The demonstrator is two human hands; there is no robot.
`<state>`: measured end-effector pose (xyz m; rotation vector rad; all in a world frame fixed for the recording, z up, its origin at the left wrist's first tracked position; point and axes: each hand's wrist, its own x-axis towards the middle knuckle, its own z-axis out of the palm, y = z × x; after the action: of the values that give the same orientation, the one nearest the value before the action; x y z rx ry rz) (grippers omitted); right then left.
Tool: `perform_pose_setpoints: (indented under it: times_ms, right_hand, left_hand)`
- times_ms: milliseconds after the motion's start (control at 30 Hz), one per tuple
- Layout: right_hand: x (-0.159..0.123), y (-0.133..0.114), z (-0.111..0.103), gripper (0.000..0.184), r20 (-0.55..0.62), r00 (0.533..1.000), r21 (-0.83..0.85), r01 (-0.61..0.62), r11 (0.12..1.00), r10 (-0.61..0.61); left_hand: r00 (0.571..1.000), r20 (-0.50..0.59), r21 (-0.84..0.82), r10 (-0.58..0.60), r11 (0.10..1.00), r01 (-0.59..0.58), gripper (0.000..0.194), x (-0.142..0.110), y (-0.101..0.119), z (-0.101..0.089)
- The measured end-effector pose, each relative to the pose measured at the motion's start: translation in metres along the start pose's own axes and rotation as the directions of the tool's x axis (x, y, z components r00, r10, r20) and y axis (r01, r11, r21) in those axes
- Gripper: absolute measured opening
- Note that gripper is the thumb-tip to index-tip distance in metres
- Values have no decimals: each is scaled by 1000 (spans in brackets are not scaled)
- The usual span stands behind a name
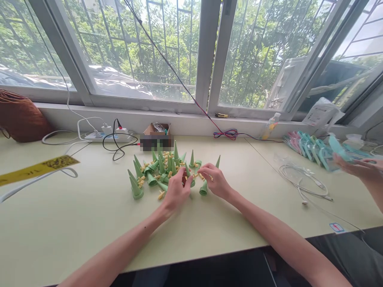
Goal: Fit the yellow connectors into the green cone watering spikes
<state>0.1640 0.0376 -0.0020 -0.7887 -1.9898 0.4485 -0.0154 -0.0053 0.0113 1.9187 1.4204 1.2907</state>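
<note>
My left hand (pixel 177 189) has its fingers wrapped round a green plastic cone (pixel 187 170), tip up. Close to its right, my right hand (pixel 216 182) is pinched, and a small yellow piece (pixel 195 174) shows at its fingertips. Below those fingers a hollow green cone (pixel 203 189) lies with its open end toward me. Several more green cones (pixel 136 187) stand or lie in a pile beyond and left of my hands. Small yellow pieces (pixel 161 195) are scattered among them. My fingers hide part of the held cone.
A cardboard box (pixel 167 129) stands behind the pile. A power strip (pixel 109 136) with cables is at back left. White cables (pixel 299 185) lie to the right. Another person's hand (pixel 359 167) is by bagged teal and pink items (pixel 311 149). A bottle (pixel 271 125) stands near the window.
</note>
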Motion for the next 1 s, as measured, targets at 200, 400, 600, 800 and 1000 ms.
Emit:
perform_pose_setpoints:
  times_ms: [200, 400, 600, 800, 1000]
  right_hand:
    - [0, -1, 0, 23, 1, 1000, -11, -8, 1000, 8]
    - [-1, 0, 0, 21, 11, 1000, 9, -10, 1000, 10]
    - [0, -3, -1, 16, 39, 999, 6, -37, 999, 37]
    - [0, -5, -1, 14, 73, 996, 27, -42, 999, 40]
    - [1, -4, 0, 15, 100, 994, 41, -38, 998, 34]
  left_hand:
    - [1000, -16, -9, -9, 1000, 9, 14, 0, 1, 0]
    - [1000, -8, -10, -21, 1000, 21, 13, 0, 2, 0]
    - [999, 23, -34, -28, 999, 29, 15, 0, 1, 0]
    - [998, 57, -48, -15, 999, 18, 12, -1, 3, 0]
    - [995, 99, -70, -14, 997, 21, 11, -2, 6, -1]
